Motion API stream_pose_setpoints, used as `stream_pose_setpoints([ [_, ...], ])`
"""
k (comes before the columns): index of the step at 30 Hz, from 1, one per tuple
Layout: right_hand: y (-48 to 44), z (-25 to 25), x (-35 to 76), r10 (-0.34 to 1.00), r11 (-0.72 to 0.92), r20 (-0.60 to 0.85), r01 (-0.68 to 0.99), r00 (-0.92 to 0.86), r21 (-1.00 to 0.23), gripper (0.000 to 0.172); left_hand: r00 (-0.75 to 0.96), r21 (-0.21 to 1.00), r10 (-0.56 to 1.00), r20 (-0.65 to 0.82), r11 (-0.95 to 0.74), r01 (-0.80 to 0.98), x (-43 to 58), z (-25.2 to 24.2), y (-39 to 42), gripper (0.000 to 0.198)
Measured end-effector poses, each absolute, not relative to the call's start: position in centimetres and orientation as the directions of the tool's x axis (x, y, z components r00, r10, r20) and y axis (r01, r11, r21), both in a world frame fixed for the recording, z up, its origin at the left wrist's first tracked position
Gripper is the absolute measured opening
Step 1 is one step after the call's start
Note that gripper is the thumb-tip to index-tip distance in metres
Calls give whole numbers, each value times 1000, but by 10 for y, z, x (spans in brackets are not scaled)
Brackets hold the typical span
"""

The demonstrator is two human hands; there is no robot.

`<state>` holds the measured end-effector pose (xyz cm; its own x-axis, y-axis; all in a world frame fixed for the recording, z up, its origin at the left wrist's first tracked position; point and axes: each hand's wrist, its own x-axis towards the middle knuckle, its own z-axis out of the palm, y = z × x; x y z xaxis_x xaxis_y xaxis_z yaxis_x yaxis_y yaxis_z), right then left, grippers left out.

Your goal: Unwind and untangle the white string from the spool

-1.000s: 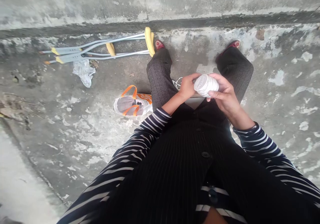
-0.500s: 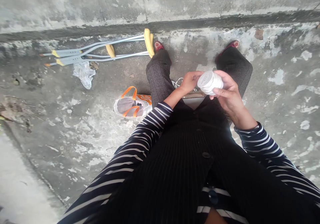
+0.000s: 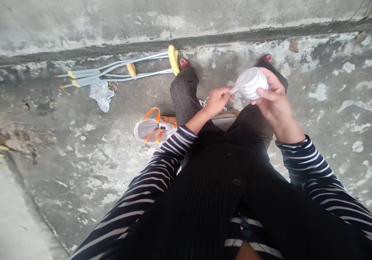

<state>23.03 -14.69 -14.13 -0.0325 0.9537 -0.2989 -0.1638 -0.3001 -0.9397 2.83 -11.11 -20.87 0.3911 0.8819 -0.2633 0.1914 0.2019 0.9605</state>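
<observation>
Where the crutches (image 3: pixel 131 69) lie, far left: side by side on stained concrete, frames overlapping, yellow pads toward my left shoe (image 3: pixel 184 62).
Crumpled clear plastic (image 3: pixel 101 96): just below the crutches; I can't make out any contents.
Bag (image 3: pixel 145 131): white with orange handles, its right end and lettering cut off by my trouser leg.
Between my knees: a white cord (image 3: pixel 204 102) and a pale, brown-edged object (image 3: pixel 225 121), mostly covered, so I can't name it.
Left hand (image 3: pixel 216 100): fingertips pinched around a thin whitish strip (image 3: pixel 234 90) reaching the cylinder.
White cylinder (image 3: pixel 250 84): raised between my knees, tilted, face print too faint to read; roll or stack, I cannot tell.
Right hand (image 3: pixel 274 99): gripping the cylinder's right side, some fingers hidden behind it.
</observation>
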Motion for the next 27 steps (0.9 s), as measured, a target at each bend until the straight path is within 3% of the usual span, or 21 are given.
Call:
stream_pose_setpoints([
  [4,-144,-155,225,934,-354,-357,-217,-30,-910,66,385,956,876,-291,246,161,15,-193,-143,25],
  [14,-150,-174,202,914,-376,-404,-273,49,-885,68,352,800,740,-573,598,44,8,-180,-151,18],
  [21,-154,-173,197,980,-198,-198,58,-5,-979,65,342,758,703,-624,650,48,4,-165,-147,17],
  [27,-155,-169,196,988,21,-40,383,-150,-923,58,331,725,681,-654,689,15,2,-159,-148,21],
])
